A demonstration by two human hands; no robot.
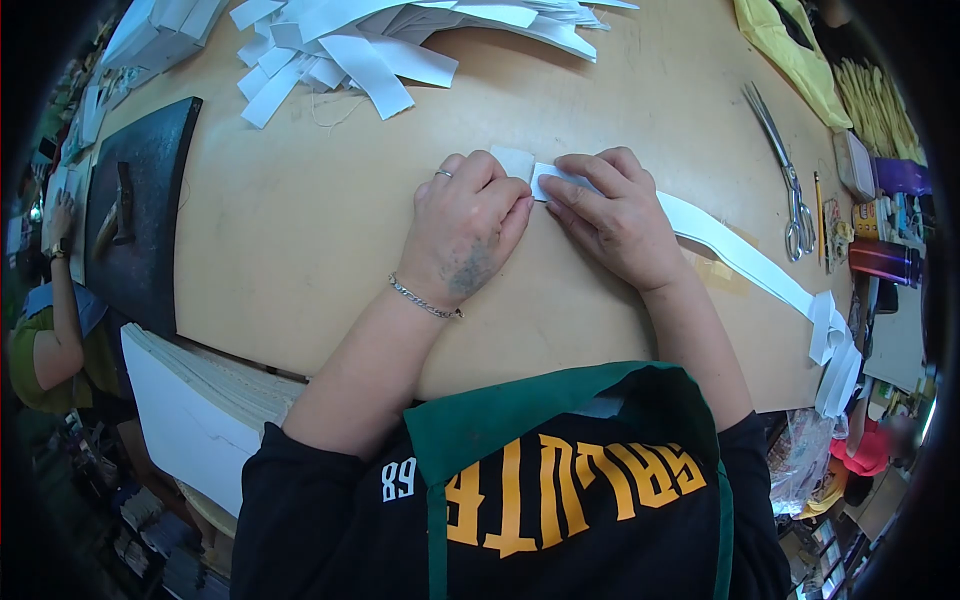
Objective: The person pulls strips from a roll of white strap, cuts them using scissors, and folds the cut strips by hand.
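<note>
Near the middle of the wooden table [330, 230], my left hand [472, 225] has its fingers bent and pressed together at a small pale piece [514, 161]. Close on its right, my right hand [620, 215] pinches the end of a long white strip [735, 250] between thumb and fingers. The strip runs from under that hand to the table's right edge, where its far part lies in loose folds. The fingertips of both hands almost meet, and the left fingers partly hide the pale piece.
White strips [370, 60] are heaped at the back. Scissors [785, 175] and a pencil [820, 215] lie right, near a purple cylinder [885, 262]. A black board [145, 210] stands left, above stacked white sheets [190, 420]. Another person's arm [65, 290] shows far left.
</note>
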